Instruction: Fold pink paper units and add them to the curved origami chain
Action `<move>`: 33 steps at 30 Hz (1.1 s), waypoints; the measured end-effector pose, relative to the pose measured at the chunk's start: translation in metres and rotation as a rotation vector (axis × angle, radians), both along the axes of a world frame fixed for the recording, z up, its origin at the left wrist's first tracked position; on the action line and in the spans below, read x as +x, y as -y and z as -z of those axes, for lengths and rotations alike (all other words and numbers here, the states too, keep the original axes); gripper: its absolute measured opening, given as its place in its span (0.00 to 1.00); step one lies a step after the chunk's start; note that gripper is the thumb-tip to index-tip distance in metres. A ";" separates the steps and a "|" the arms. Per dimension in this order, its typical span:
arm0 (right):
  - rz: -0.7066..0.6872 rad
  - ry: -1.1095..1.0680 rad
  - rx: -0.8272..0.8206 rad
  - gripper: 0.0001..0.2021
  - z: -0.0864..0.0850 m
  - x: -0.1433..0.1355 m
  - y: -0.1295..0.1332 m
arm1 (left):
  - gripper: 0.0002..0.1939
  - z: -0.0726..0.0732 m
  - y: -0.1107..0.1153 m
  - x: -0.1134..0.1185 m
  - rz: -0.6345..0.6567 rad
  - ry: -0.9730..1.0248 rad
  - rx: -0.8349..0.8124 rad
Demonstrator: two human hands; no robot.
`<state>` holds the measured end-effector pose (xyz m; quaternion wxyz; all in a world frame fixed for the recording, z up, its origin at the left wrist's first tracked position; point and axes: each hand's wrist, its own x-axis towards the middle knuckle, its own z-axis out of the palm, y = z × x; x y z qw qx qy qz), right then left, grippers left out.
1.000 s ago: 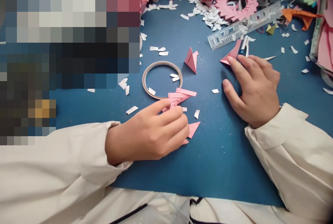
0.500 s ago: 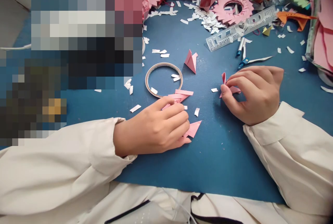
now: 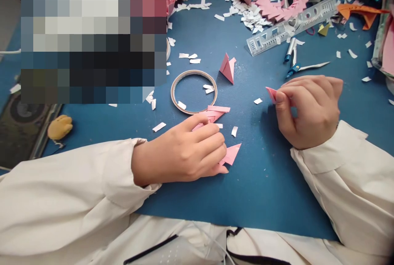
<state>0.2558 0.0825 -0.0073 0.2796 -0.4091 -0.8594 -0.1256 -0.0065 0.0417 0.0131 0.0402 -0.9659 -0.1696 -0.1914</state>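
Note:
My left hand lies palm down with curled fingers over folded pink paper. A layered pink paper piece sticks out above its fingers, and a pink paper point shows at the fingertips; what joins them is hidden under the hand. To the right, my right hand pinches a small folded pink paper piece between thumb and fingers, mostly covered, with one tip showing. Another folded pink piece stands alone on the blue table. Beside my left hand is a narrow tape roll.
A clear ruler and a blue-and-silver compass lie beyond my right hand. White paper scraps are scattered about. A pink paper ring and other folded papers fill the back. A yellow trinket lies left; a blurred patch hides part of the table.
The pink piece in my right hand has turned, its spread flaps now reduced to one visible tip. That hand has shifted slightly right. My left hand stays put; the view has tilted a little.

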 end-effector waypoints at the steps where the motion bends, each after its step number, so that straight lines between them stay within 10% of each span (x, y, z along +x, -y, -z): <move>1: -0.007 -0.025 -0.020 0.06 -0.002 -0.001 0.003 | 0.17 0.000 0.000 0.000 0.002 -0.003 0.000; 15: -0.179 -0.646 -1.111 0.04 -0.027 -0.023 0.060 | 0.16 0.000 0.003 -0.001 -0.022 -0.013 -0.068; 33: -0.240 -0.434 -1.045 0.09 -0.036 -0.029 0.053 | 0.13 -0.002 0.008 0.001 -0.083 -0.001 -0.078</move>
